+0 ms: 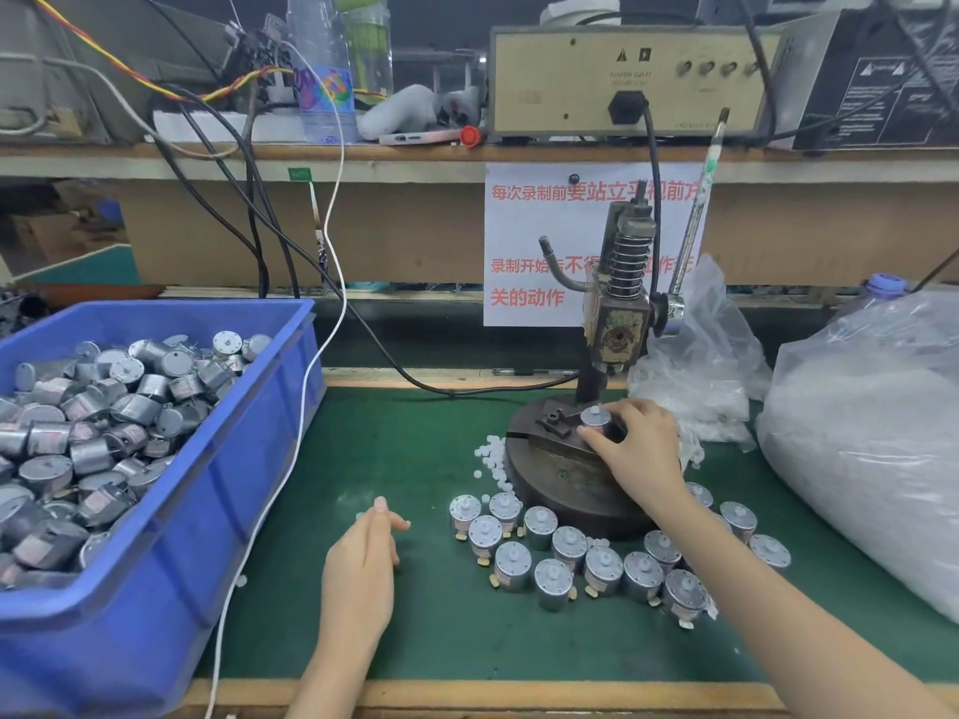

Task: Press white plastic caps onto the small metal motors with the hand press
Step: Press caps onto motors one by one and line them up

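The hand press (617, 324) stands on a round dark base (560, 485) at centre right, its lever (695, 210) raised. My right hand (638, 448) grips a small metal motor (595, 418) with a white cap on top, seated in the fixture under the ram. My left hand (363, 563) hovers over the green mat (405, 614), fingers relaxed, holding nothing that I can see. Several capped motors (571, 557) stand in rows in front of the base. Loose white caps (493, 459) lie left of the base.
A blue bin (207, 490) full of motors fills the left. Clear plastic bags (872, 433) of white caps sit at the right. A white cable (306, 386) and black cables cross the mat. A shelf with a power unit (622, 80) runs behind.
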The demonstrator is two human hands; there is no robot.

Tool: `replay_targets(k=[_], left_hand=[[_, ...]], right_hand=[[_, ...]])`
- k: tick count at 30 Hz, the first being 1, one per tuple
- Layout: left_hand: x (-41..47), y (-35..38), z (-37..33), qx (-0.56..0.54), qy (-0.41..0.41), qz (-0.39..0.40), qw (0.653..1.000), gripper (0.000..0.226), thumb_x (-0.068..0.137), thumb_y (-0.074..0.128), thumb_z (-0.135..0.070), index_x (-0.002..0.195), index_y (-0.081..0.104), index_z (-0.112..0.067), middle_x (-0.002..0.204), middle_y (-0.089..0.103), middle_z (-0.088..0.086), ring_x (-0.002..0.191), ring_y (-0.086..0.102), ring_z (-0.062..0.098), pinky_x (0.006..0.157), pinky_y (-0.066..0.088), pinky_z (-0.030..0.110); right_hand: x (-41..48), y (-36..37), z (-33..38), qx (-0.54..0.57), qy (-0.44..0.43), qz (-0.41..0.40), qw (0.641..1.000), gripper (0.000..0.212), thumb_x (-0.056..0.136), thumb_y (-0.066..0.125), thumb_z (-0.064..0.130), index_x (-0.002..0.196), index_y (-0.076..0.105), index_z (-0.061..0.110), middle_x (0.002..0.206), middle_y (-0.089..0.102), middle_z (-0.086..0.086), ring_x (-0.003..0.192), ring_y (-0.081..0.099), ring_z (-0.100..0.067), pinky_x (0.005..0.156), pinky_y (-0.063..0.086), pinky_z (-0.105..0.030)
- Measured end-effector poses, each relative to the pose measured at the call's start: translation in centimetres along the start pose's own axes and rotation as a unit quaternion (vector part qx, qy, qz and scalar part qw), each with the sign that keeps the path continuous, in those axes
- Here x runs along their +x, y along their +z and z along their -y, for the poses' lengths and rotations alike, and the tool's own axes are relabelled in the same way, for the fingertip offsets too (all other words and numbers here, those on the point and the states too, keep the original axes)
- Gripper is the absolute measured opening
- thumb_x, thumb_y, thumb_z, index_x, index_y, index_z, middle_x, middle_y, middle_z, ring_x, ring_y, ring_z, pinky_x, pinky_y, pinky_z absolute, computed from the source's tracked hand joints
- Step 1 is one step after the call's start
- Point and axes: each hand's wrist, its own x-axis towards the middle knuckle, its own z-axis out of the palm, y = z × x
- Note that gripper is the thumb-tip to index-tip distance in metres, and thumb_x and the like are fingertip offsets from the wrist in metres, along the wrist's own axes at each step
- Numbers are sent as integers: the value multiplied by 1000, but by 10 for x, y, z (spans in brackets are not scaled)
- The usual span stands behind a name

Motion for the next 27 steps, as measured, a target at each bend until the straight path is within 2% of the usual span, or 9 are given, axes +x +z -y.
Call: replay_targets(k=[3, 9, 11, 13, 17, 21, 23, 25, 27], left_hand=[[1, 0, 1, 6, 3, 0, 1000, 46, 99, 34, -30, 65, 63, -20, 50, 45, -3, 55, 47, 13, 58, 37, 28], [1, 1, -1, 39, 16, 11, 999, 45, 99, 34, -31, 65, 62, -21, 54, 47, -3, 60, 49, 19, 59, 36, 29], [-1, 1, -1, 69, 24, 23, 997, 44, 99, 33, -31, 67, 63, -20, 58, 48, -5, 66, 50, 20, 63, 37, 32], [-2, 1, -2, 96, 33, 32, 994, 44, 99, 32, -31, 70, 63, -19, 62, 48, -8, 73, 51, 22, 69, 37, 34], [-7, 2, -6, 144, 53, 41, 987, 43, 98, 32, -32, 72, 61, -17, 66, 55, -6, 76, 53, 19, 65, 35, 32], [-7, 3, -8, 223, 105, 59, 967, 45, 98, 30, -31, 73, 59, -7, 76, 64, 2, 80, 55, 22, 70, 38, 33], [-6, 4, -8, 249, 114, 61, 960, 45, 98, 30, -31, 75, 59, -5, 77, 65, 3, 82, 55, 24, 72, 39, 34], [-6, 4, -8, 252, 107, 59, 960, 45, 98, 30, -31, 77, 60, -5, 79, 65, 3, 84, 55, 23, 71, 37, 32], [-7, 5, -11, 238, 91, 58, 965, 45, 99, 30, -31, 78, 62, -7, 81, 65, 1, 86, 55, 22, 71, 36, 31]], right_hand=[[1, 1, -1, 24, -9, 17, 1000, 49, 84, 66, 34, 127, 56, 13, 127, 51, -11, 122, 37, -27, 102, 29, -35], [7, -1, -1, -9, 8, 43, 999, 54, 82, 66, 43, 126, 55, 14, 126, 52, -11, 120, 39, -28, 99, 33, -38], [8, -3, 1, -40, 13, 62, 997, 58, 83, 63, 46, 130, 50, 14, 129, 49, -12, 121, 39, -29, 100, 33, -38], [10, -6, 3, -26, 28, 96, 995, 63, 85, 62, 44, 136, 42, 13, 133, 44, -13, 125, 35, -30, 103, 31, -39], [21, -26, 4, 128, 109, 108, 980, 57, 87, 53, 16, 141, 36, 11, 142, 39, -14, 130, 33, -30, 101, 34, -36], [49, -61, 14, 300, 182, 70, 934, 57, 85, 37, -5, 140, 35, 8, 138, 43, -10, 121, 42, -23, 93, 37, -31], [67, -81, 26, 345, 183, 12, 921, 56, 86, 31, -9, 138, 39, 8, 127, 48, -8, 112, 45, -20, 85, 41, -27], [85, -98, 42, 382, 172, -38, 907, 50, 90, 27, -6, 135, 44, 8, 122, 53, -6, 110, 52, -21, 89, 44, -33], [100, -110, 58, 410, 164, -60, 895, 43, 93, 29, -1, 132, 48, 7, 111, 58, -5, 92, 55, -17, 87, 47, -36]])
